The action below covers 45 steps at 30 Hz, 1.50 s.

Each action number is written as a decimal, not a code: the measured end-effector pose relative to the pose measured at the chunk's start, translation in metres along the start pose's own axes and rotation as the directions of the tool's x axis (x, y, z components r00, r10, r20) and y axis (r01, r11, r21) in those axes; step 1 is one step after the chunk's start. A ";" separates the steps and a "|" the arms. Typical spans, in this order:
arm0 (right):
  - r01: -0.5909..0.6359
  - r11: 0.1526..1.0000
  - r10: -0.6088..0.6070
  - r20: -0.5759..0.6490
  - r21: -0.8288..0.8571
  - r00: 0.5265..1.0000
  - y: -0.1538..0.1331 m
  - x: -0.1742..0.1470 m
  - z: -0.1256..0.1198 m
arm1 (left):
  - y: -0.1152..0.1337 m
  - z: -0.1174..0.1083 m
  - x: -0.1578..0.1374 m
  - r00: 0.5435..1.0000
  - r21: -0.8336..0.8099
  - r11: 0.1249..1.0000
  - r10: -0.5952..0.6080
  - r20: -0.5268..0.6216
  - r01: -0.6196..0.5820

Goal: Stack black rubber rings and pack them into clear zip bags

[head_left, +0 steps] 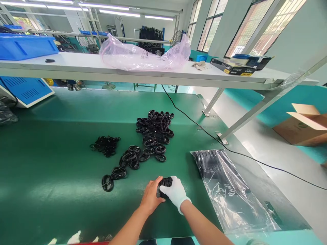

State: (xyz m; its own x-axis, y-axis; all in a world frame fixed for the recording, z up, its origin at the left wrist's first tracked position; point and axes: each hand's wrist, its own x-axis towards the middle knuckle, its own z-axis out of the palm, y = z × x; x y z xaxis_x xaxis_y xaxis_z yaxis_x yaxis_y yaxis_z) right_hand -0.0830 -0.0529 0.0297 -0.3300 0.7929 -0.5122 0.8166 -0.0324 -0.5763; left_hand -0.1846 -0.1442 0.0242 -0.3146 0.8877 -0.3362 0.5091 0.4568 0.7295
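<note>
At the left of the green worktop (pixel 63 197) lies a tangled clump of thin black loops (pixel 106 146); nearer the person, a single black oval ring (pixel 107 183) sits just beside a few more; the heap of black oval rings (pixel 155 127) spreads to the right and farther back, loose and unsorted; in front of it, near the person's edge, the bare left hand (pixel 151 195) has its fingers and thumb clamped on a compact stack of black rings (pixel 166 182), and the white-gloved right hand (pixel 175 191) grips the same stack from the other side; the hands cover much of it, so whether every piece is aligned I cannot tell; farther right lies a clear plastic bag (pixel 230 190) with dark ribbed pieces at its far end; the step in hand looks like squaring up a gathered stack; the next move probably calls for even pressure from both sides, so that no ring slips out.
</note>
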 end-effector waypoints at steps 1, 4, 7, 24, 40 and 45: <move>-0.004 1.000 0.004 -0.008 -0.010 1.000 -0.001 0.000 0.001 | 0.000 0.002 0.000 1.000 0.003 1.000 0.004 -0.001 -0.004; -0.007 1.000 0.007 -0.007 -0.021 1.000 -0.002 0.000 0.002 | 0.001 -0.004 -0.003 0.999 0.002 0.999 0.037 0.028 -0.037; -0.015 1.000 0.015 -0.012 -0.023 1.000 -0.001 -0.001 0.001 | -0.010 -0.035 -0.013 0.994 0.060 0.997 0.060 -0.088 -0.054; 0.000 1.000 0.000 0.050 -0.001 0.999 -0.004 -0.008 -0.006 | -0.086 -0.146 -0.060 0.809 0.436 0.686 -0.443 -0.385 0.583; 0.021 0.999 -0.020 0.017 -0.028 1.000 0.001 -0.003 -0.002 | 0.028 -0.077 0.006 0.894 0.497 0.772 -0.449 -0.016 0.397; 0.018 1.000 -0.017 0.009 -0.013 1.000 0.001 -0.002 -0.001 | 0.013 -0.077 -0.015 0.985 0.468 0.882 -0.127 0.118 0.058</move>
State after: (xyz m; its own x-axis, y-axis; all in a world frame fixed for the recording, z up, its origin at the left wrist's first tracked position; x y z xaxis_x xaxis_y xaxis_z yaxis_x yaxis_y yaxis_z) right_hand -0.0809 -0.0544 0.0306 -0.3485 0.7878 -0.5078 0.8169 -0.0104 -0.5767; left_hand -0.2348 -0.1565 0.0847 -0.2799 0.8229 -0.4944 0.8060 0.4812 0.3447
